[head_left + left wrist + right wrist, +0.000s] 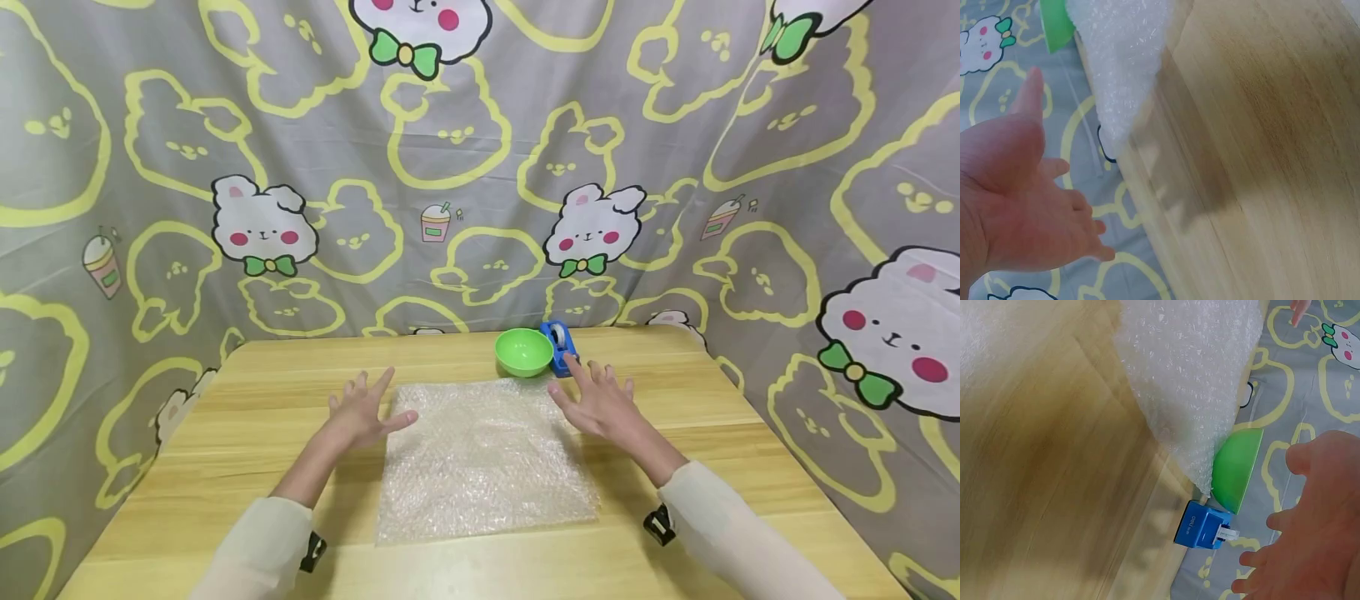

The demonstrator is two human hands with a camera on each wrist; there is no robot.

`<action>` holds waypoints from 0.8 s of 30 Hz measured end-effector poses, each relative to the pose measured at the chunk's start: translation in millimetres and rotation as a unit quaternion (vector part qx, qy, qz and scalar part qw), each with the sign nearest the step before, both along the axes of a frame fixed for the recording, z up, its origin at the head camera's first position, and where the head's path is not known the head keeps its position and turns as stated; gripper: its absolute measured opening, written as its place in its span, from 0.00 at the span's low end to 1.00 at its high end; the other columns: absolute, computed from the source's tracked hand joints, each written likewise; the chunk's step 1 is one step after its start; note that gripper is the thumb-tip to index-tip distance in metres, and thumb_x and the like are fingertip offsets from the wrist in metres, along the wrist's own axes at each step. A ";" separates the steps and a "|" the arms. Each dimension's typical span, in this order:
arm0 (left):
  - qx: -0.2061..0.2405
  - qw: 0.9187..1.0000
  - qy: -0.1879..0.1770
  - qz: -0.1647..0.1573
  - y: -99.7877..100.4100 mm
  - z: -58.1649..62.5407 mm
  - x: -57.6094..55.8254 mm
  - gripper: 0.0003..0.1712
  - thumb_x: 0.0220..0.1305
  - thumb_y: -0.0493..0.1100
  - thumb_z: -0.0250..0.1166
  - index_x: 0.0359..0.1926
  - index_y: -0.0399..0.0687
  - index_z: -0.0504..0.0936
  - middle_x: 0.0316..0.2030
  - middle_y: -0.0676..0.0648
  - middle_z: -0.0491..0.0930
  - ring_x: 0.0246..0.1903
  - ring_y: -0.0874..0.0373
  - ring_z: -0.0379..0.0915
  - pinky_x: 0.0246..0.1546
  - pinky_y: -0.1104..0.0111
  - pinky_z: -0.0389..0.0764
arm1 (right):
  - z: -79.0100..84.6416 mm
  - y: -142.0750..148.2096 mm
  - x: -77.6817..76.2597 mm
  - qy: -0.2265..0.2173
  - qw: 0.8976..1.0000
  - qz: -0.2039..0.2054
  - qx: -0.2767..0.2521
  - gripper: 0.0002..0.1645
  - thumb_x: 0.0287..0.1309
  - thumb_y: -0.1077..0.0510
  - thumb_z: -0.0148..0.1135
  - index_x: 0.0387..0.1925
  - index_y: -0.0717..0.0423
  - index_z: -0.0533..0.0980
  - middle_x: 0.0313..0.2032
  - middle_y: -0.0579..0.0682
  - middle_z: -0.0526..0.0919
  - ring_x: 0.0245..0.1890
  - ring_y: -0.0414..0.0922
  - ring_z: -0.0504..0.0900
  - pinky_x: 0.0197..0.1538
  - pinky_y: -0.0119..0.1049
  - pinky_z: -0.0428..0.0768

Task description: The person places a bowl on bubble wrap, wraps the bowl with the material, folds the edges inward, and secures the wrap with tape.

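Observation:
A sheet of clear bubble wrap (487,462) lies spread on the wooden table between my two hands. Over its left edge my left hand (363,412) hovers with fingers spread, holding nothing. My right hand (600,404) is held above the table by the sheet's upper right corner, fingers apart and nothing in them. Just past the sheet's far edge stands a bright green bowl (523,352). Beside the bowl, on its right, sits a blue tape dispenser (559,350), close beyond my right fingertips in the head view. In the right wrist view the dispenser (1202,526) stands against the bowl (1237,469).
The light wooden table (285,375) reaches back to a grey curtain (480,275) printed with rabbits and yellow outlines, which hangs behind it and along both sides. Dark bands with small devices (660,525) sit at both wrists.

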State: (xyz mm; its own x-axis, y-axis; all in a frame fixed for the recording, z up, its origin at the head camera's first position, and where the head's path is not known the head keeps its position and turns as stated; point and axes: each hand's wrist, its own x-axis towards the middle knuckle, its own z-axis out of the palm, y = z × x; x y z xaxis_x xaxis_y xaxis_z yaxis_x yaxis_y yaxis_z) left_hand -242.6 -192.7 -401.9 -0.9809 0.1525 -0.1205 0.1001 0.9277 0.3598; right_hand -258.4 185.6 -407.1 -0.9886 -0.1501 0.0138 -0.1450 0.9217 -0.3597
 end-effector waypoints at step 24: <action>-0.038 0.991 -0.090 -0.089 17.1 -20.0 12.0 0.68 0.51 0.65 0.76 0.80 0.44 0.48 0.76 0.22 0.44 0.73 0.19 0.42 0.66 0.23 0.39 | -30.2 -3.5 10.2 -0.062 0.996 0.066 -0.023 0.56 0.64 0.40 0.66 0.78 0.65 0.51 0.72 0.76 0.57 0.71 0.79 0.55 0.72 0.70 0.55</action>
State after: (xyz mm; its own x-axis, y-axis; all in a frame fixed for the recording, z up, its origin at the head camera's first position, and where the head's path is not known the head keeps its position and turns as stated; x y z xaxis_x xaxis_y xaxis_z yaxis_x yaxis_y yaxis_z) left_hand -230.7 -175.7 -421.9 -0.9007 0.3050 -0.3093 0.2049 0.9261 0.3168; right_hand -248.2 182.1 -437.4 -0.9548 -0.2814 -0.0964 -0.2163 0.8793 -0.4244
